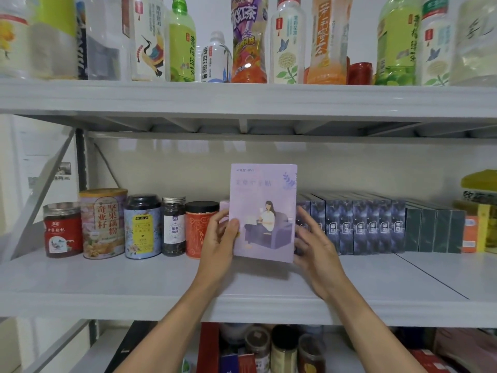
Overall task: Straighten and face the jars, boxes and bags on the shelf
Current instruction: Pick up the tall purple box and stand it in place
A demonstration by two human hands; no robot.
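Observation:
A lilac box [265,208] with a drawing of a woman on a sofa stands upright on the middle shelf [134,281], its front facing me. My left hand [219,242] grips its left edge, thumb on the front. My right hand [313,247] holds its right edge with the fingers behind it. To the left stand several jars and tins: a red jar [63,230], a tall pastel tin [103,223], a blue tin [142,227], a dark jar [174,226] and an orange jar [200,227]. To the right runs a row of dark blue boxes [360,227], then dark green boxes [433,230].
Drink bottles [248,41] fill the upper shelf. Yellow and orange packs [477,211] stand at the far right of the middle shelf. More jars and red boxes [269,348] sit on the shelf below. A small lilac box [224,204] peeks out behind the held one.

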